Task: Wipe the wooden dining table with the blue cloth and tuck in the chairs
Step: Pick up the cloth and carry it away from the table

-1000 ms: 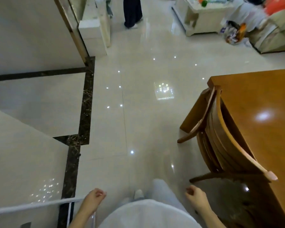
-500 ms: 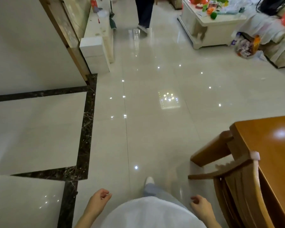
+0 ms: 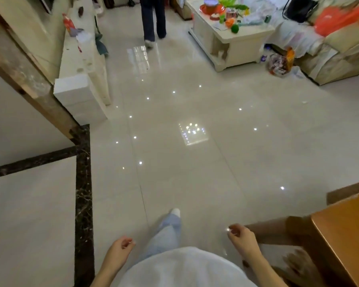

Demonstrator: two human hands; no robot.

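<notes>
Glossy tile floor [image 3: 195,162] w/ coffee table [image 3: 236,44]; wooden dining table [image 3: 344,235] corner bare

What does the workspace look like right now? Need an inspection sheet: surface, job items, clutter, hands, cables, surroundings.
Surface: wooden dining table, only its corner in view at lower right, bare and glossy.
Job's things: blue cloth, nothing seen; chair at the table's corner, partly cut off, too blurred to tell if tucked.
Clutter: coffee table crowded with small items; bags on the floor by the sofa.
Hands: left hand and right hand both empty, fingers loosely curled.
Cables: nothing seen.
Surroundings: shiny tiled floor; another person's legs at far end.
</notes>
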